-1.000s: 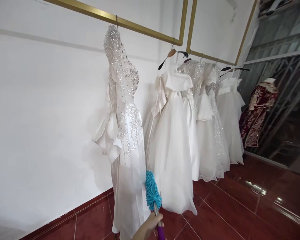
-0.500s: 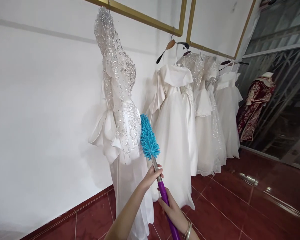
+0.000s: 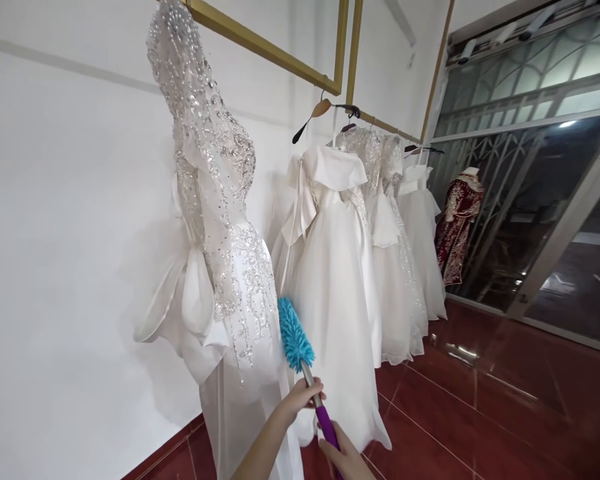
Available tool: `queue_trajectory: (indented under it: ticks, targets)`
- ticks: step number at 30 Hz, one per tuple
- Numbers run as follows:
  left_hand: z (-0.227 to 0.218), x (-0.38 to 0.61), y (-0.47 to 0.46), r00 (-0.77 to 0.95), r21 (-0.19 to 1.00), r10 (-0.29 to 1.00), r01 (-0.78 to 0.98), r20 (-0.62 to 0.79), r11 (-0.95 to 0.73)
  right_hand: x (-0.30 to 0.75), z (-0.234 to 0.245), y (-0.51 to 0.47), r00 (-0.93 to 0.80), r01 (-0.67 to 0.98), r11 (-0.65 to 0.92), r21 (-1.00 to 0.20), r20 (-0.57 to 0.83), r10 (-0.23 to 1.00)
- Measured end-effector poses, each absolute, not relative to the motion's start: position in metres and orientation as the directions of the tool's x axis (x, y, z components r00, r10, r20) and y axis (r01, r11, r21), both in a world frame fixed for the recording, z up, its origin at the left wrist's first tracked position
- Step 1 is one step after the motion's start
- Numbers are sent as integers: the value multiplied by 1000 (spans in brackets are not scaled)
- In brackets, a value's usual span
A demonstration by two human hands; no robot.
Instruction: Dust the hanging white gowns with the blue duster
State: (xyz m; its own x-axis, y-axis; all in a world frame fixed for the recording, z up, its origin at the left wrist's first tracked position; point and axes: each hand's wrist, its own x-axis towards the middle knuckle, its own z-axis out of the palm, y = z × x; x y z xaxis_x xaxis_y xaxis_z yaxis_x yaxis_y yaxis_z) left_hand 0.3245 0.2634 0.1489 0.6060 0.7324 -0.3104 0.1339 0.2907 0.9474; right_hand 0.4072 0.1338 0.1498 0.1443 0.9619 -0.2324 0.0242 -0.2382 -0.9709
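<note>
A duster [image 3: 296,337] with a fluffy blue head, a metal neck and a purple handle points up and away from me. My left hand [image 3: 303,398] is closed round the metal neck just below the blue head. Lower down, my right hand [image 3: 346,457] grips the purple handle, partly cut off by the bottom edge. The blue head is beside the right side of a beaded white gown [image 3: 230,267] with a large bow at its back; whether they touch I cannot tell. Just behind the duster hangs a strapless white dress [image 3: 335,267].
More white dresses [image 3: 387,287] hang in a row along the wall from gold frames [image 3: 270,47]. A dark red embroidered dress [image 3: 460,223] stands by the glass doors [image 3: 530,220] at right. Red tiles [image 3: 430,413] cover the floor.
The duster and both hands sit lower in the view, the blue head now beside the gown's lower part. My view has shifted, showing more of the glass doors. Both hands keep their grip.
</note>
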Motion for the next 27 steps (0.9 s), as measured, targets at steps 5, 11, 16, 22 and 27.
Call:
queue_trajectory:
  ticks: [5,11,16,22,27]
  targets:
    - [216,357,301,628,991,776,-52,-63,123,420,216,159,181,179,-164,-970,-132,975]
    - [224,376,305,648,992,760,-57,-49,112,432,224,164,225,228,-210,-951,-158,961]
    - [164,369,290,681,968,701,49,-212,245,438,165,151,206,262,-269,-927,-219,954]
    - [138,362,282,694,950,683,5,-228,312,442,159,140,111,278,-253,-927,-230,967]
    - [200,375,285,703,980,711,-157,21,126,438,188,140,265,180,-221,-958,-169,949]
